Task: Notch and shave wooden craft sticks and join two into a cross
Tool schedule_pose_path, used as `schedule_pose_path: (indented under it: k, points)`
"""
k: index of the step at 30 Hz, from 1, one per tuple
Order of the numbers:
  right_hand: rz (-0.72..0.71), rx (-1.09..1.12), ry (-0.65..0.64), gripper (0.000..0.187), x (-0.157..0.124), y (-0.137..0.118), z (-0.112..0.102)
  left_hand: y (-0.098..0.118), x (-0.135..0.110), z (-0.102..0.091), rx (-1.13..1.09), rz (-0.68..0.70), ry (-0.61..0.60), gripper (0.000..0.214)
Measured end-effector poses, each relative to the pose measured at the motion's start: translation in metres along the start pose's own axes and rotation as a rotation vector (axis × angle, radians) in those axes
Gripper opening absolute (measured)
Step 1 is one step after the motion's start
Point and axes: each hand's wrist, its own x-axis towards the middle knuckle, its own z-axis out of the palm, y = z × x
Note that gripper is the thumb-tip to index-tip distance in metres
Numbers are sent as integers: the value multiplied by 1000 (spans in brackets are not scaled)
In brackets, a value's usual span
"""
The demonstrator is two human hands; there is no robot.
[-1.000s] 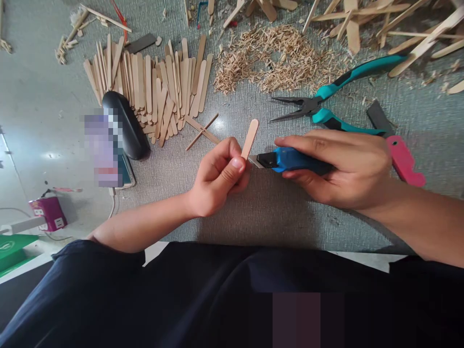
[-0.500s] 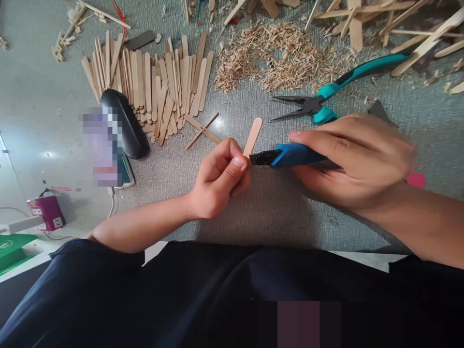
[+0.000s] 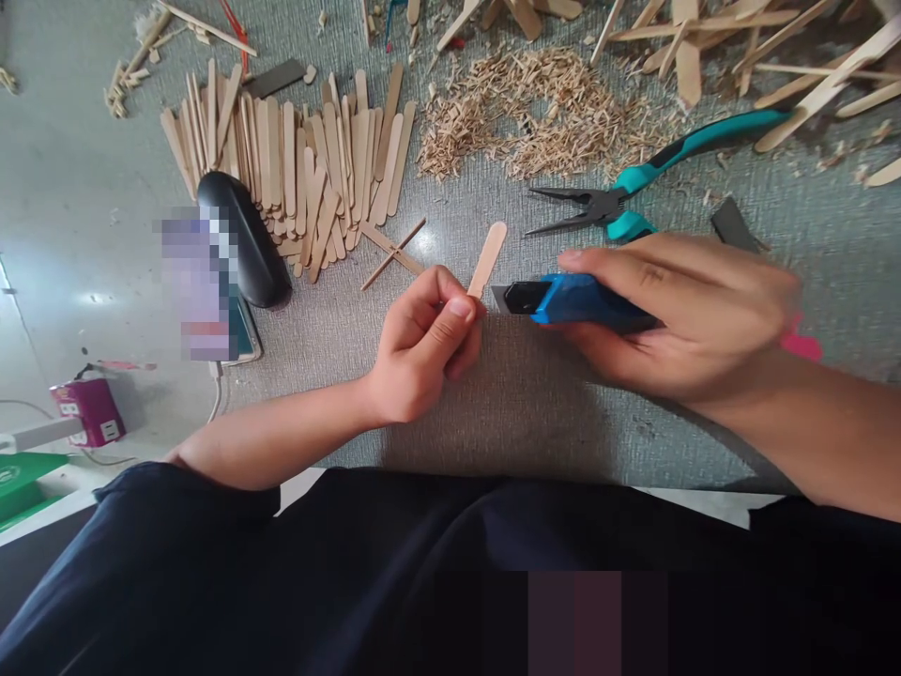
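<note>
My left hand (image 3: 429, 343) pinches a wooden craft stick (image 3: 488, 258) between thumb and fingers. The stick's rounded end points up and away; its lower end is hidden in the hand. A small notch shows on its right edge, just above my thumb. My right hand (image 3: 682, 314) is wrapped round a blue utility knife (image 3: 584, 302) with its blade pointing left. The blade tip is a little to the right of the stick, apart from it. Just beyond my right hand lie needle-nose pliers (image 3: 605, 205) with teal handles, jaws open.
A heap of craft sticks (image 3: 288, 169) lies at the back left, beside a black case (image 3: 243, 239) and a phone (image 3: 246, 347). Wood shavings (image 3: 549, 117) are piled at the back middle. More sticks (image 3: 690, 56) are scattered at the back right. A purple power cube (image 3: 88, 413) sits far left.
The knife blade, earlier against the stick's edge by my left thumb, is now slightly to the right, off the stick. A notch on that edge is now visible.
</note>
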Motion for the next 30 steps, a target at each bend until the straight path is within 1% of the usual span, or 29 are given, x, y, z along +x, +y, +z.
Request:
schedule_pose_path:
  k: [3, 6, 13, 19, 25, 30]
  points:
    - [6, 21, -59, 42, 0, 0, -2, 2, 1, -1, -22, -12, -19, 25]
    - [30, 44, -83, 39, 0, -1, -2, 3, 1, -2, -18, -28, -21, 27]
    - [39, 89, -133, 41, -3, 0, -2, 3, 3, 0, -25, -11, -4, 33]
    - [63, 171, -149, 44, -3, 0, -1, 1, 2, -1, -58, -5, -1, 33]
    - [44, 189, -158, 43, -1, 0, -3, 1, 3, -2, -45, -61, 9, 40]
    - [43, 188, -165, 43, 0, -1, -3, 1, 1, -3, -61, -26, -5, 33]
